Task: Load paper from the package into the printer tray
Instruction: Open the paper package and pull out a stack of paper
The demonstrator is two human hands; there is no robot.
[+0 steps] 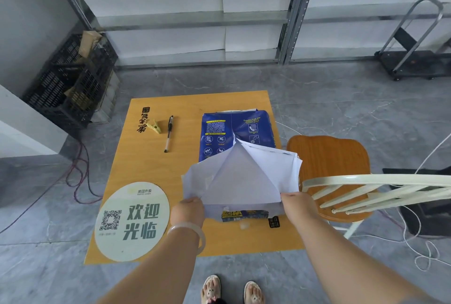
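Blue package [234, 133] wrapper flaps pinched in left hand [189, 211] and right hand [296, 206] grips; we should peel evenly, sparing the sheets.

You're standing in a stockroom or back-of-shop storage space, not an office.

Look past the low orange table [185, 169]: grey metal shelving [290, 18] with perforated uprights runs along the far wall, black plastic crates [70, 81] holding cardboard are stacked in the left corner, and a folding platform trolley [415, 59] is parked at the right. The floor [341, 108] is grey marbled tile with loose cables [78, 177] trailing over it, and a round QR-code welcome sign [133, 222] of a delivery service lies on the table.
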